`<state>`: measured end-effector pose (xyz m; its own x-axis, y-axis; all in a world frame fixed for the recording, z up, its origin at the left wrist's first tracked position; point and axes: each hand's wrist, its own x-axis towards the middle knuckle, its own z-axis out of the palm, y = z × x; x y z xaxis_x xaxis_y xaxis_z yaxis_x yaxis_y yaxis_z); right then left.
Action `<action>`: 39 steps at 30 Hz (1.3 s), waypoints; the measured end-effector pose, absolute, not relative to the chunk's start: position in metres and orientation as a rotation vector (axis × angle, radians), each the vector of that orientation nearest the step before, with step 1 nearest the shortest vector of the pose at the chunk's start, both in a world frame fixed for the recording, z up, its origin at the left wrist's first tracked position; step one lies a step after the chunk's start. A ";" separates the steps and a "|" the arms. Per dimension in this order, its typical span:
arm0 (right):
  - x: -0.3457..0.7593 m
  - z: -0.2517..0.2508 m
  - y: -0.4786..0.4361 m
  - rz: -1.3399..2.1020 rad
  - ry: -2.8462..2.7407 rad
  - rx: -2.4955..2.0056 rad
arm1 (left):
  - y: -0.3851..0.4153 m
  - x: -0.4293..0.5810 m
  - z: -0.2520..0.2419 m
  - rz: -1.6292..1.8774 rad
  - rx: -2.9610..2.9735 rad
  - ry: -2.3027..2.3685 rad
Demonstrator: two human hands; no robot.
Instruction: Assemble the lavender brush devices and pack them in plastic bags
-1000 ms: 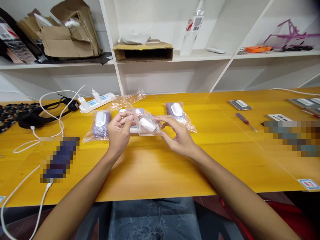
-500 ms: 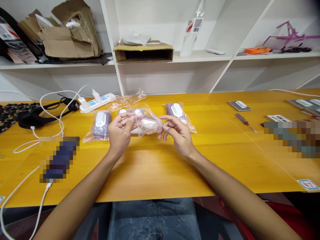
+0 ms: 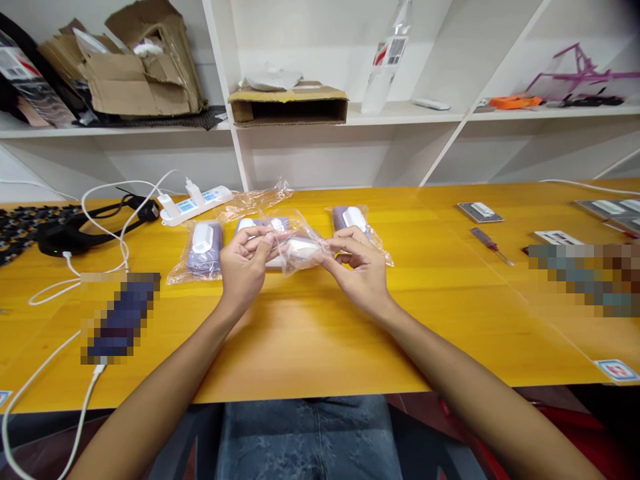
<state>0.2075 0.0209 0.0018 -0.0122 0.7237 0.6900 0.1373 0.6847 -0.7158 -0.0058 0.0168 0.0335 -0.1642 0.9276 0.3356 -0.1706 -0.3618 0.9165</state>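
Note:
Between my hands, above the table, is a clear plastic bag point(image 3: 304, 252) with a white rounded object inside. My left hand point(image 3: 245, 262) pinches the bag's left edge between thumb and fingers. At the other end, my right hand point(image 3: 361, 270) has thumb and fingers closed on the bag's right side. Behind them lie purple-grey items with white rounded tops, partly hidden by the hands and bag. One bagged purple item point(image 3: 206, 250) rests left of my left hand; another bagged purple item point(image 3: 353, 219) lies just behind my right hand.
A white power strip point(image 3: 197, 205) with plugs and a crumpled clear bag point(image 3: 260, 199) lie at the back. Left are a black headset point(image 3: 70, 235), cables and a blurred-out phone-like object point(image 3: 123, 317). A screwdriver point(image 3: 491, 245) and a grey plate point(image 3: 480, 211) lie right. Shelves stand behind.
The bag has shifted slightly to the right. My right hand's fingers have closed in on the bag's right side, while my left hand keeps its pinch.

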 end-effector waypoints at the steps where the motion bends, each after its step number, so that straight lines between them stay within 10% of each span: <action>1: 0.208 0.003 0.021 0.527 -1.534 -0.732 | 0.017 -0.006 0.034 1.656 1.239 0.953; 14: 0.215 0.016 0.018 0.212 -1.602 -0.645 | 0.011 -0.007 0.035 1.576 1.333 0.979; 39: 0.242 0.033 0.023 0.898 -1.409 -0.797 | 0.015 -0.014 0.036 1.500 1.329 0.938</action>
